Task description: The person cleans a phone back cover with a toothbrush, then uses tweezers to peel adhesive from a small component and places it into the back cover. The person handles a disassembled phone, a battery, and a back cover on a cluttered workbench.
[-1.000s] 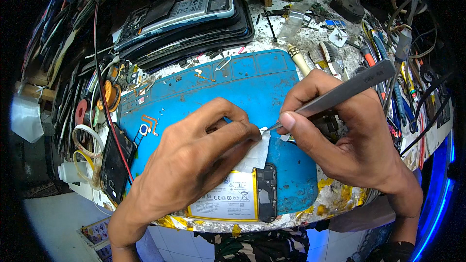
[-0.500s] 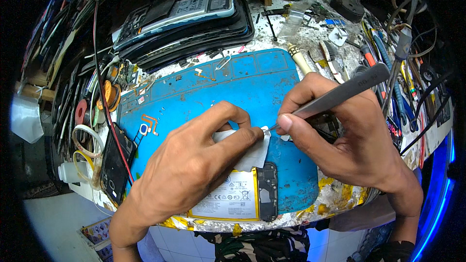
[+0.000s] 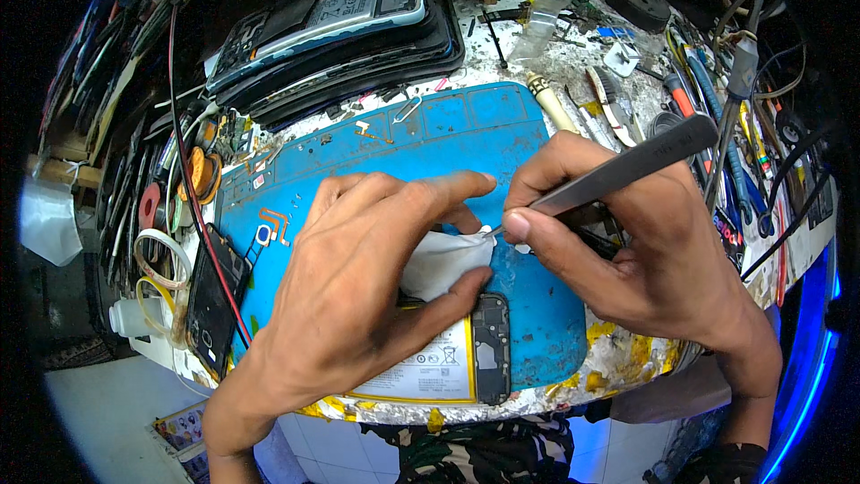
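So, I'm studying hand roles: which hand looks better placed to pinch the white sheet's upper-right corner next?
Probably the right hand: it holds tweezers with tips at that corner, while the left hand spans the white sheet.

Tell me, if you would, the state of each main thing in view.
White sheet: creased
Tweezers: slanted, tips at the white sheet's edge
Left hand: fingers partly spread; grip on the white sheet unclear
Right hand: closed on the tweezers
Phone: opened, battery exposed
Blue mat: laid out, soiled
Device stack: piled, top one opened
Brush: lying down
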Motion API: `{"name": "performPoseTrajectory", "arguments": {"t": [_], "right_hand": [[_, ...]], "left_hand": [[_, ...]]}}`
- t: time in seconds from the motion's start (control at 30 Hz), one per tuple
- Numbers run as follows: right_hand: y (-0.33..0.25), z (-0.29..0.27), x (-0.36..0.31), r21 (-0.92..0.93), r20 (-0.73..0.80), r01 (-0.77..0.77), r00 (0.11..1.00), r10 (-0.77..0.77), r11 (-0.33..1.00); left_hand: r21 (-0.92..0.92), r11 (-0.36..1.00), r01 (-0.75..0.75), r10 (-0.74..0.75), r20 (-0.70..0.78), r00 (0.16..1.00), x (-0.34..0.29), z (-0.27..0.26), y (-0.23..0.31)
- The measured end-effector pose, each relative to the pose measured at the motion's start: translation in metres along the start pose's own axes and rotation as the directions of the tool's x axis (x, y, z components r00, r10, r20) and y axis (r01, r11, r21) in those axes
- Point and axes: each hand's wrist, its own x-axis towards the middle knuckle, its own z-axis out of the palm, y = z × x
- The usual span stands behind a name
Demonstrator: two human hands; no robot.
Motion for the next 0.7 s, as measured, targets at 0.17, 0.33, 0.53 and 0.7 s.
{"name": "performPoseTrajectory", "arguments": {"t": [0.17, 0.33, 0.53, 0.7], "right_hand": [[-0.0028, 0.0013, 0.0005, 0.021, -0.007, -0.001, 1.000, 0.002, 1.000], [-0.0039, 0.0003, 0.0011, -0.006, 0.014, -0.011, 1.000, 0.011, 1.000], [-0.0047, -0.0006, 0.0013, 0.018, 0.020, -0.012, 1.000, 0.012, 1.000], [-0.0055, -0.0008, 0.0016, 0.033, 0.021, -0.024, 1.000, 0.023, 0.999]], "left_hand": [[-0.013, 1.000, 0.013, -0.014, -0.037, 0.999, 0.0000, 0.0046, -0.0015], [-0.033, 0.999, 0.017, -0.019, -0.049, 0.999, -0.0009, 0.0059, -0.0020], [-0.023, 1.000, 0.011, -0.012, -0.053, 0.998, -0.0008, 0.0060, -0.0028], [-0.006, 1.000, -0.009, 0.009, -0.056, 0.998, -0.0007, 0.0058, -0.0037]]}}
